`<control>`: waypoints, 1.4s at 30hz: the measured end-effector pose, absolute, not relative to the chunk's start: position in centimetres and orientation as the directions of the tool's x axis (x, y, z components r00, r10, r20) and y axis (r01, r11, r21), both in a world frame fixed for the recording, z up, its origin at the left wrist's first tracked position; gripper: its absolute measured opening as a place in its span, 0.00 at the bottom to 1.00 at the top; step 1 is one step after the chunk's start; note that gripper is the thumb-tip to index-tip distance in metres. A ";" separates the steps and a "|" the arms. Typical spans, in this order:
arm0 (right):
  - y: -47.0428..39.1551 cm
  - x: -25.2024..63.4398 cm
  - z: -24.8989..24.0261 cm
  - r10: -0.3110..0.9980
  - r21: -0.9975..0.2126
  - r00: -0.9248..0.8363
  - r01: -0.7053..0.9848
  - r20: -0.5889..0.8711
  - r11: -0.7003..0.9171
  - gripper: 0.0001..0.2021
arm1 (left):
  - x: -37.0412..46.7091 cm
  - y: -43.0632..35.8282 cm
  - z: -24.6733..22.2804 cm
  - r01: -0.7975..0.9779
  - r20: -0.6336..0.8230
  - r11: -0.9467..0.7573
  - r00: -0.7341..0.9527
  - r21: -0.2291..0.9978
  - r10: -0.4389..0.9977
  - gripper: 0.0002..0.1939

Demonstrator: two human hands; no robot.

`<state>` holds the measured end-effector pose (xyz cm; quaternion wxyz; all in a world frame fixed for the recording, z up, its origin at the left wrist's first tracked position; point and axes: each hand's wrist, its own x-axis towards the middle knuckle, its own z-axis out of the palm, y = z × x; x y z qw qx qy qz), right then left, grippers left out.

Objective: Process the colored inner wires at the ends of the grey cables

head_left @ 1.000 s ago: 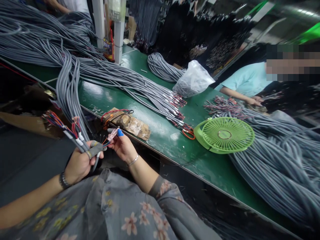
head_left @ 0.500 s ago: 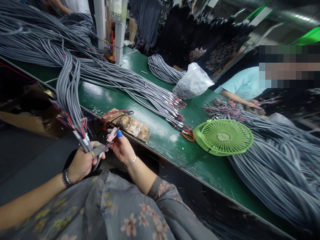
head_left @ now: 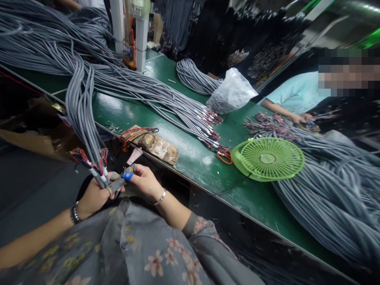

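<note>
In the head view, the left hand (head_left: pixel 96 196) is closed around a bunch of grey cables (head_left: pixel 102 182), and coloured wire ends (head_left: pixel 81 155) stick up from them. The bunch is in front of the table (head_left: pixel 197 160). The right hand (head_left: pixel 145 182) has just come in closer, and its blue thumb band (head_left: pixel 127 175) is now by the left fingers. It is pinched narrow, with a pink strip (head_left: pixel 135 155) poking up. So the work is now where both hands meet, but I cannot tell what else is pinched.
</note>
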<state>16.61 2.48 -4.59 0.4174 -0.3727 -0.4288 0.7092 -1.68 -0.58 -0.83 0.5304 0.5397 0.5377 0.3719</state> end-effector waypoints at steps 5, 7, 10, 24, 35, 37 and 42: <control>2.2 16.7 -4.1 0.919 -0.952 -0.380 -0.231 -0.103 -0.202 0.28 | -2.0 0.2 -0.5 0.217 -0.286 0.232 0.268 0.948 0.920 0.15; 2.2 16.8 -4.1 0.919 -0.945 -0.383 -0.255 -0.093 -0.202 0.28 | -2.0 0.3 -0.5 0.219 -0.291 0.237 0.260 0.946 0.921 0.17; 2.2 16.8 -4.3 0.920 -0.915 -0.379 -0.329 -0.096 -0.231 0.28 | -1.8 0.2 -0.5 0.157 -0.254 0.227 0.184 0.961 0.950 0.21; 2.3 15.4 -4.7 0.943 -0.901 -0.281 -0.337 -0.178 -0.271 0.26 | -1.2 0.2 -0.9 0.113 -0.250 0.241 0.075 0.964 0.965 0.27; 2.6 14.2 -4.8 0.905 -0.818 -0.303 -0.408 -0.298 -0.406 0.28 | -1.2 0.3 -0.5 -0.017 -0.250 0.253 0.111 0.967 0.962 0.23; 2.6 14.0 -5.0 0.895 -0.810 -0.314 -0.401 -0.317 -0.428 0.28 | -1.3 0.3 -0.7 0.012 -0.245 0.245 0.125 0.969 0.961 0.24; 2.3 14.1 -5.3 0.936 -0.864 -0.221 -0.373 -0.273 -0.340 0.31 | -1.4 0.2 -1.4 -0.033 -0.211 0.211 0.001 0.977 0.977 0.20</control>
